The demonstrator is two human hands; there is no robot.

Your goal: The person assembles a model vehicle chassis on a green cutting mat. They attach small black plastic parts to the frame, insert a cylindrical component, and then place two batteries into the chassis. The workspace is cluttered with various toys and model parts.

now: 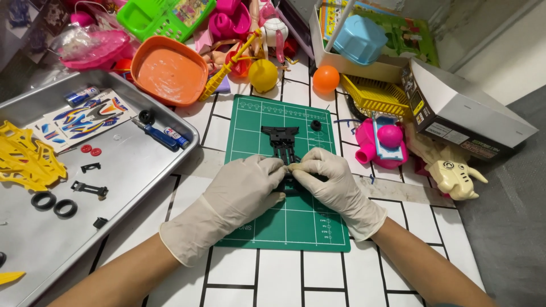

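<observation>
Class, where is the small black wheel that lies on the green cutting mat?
In the head view, the small black wheel lies at the green cutting mat's upper right, just right of the black chassis.

Orange bowl (pixel 169 73) beside a metal tray (pixel 122 170) — orange ball (pixel 326 78) beyond.

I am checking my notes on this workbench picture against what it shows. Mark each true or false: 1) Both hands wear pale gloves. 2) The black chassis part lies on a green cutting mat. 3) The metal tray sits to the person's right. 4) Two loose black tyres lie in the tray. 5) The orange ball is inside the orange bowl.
1) True: the left hand and right hand are both gloved.
2) True: the black chassis part is on the green cutting mat, both hands pinching its near end.
3) False: the metal tray is on the left.
4) True: the two black tyres lie there.
5) False: the orange ball lies apart from the orange bowl, by a yellow basket.
</observation>
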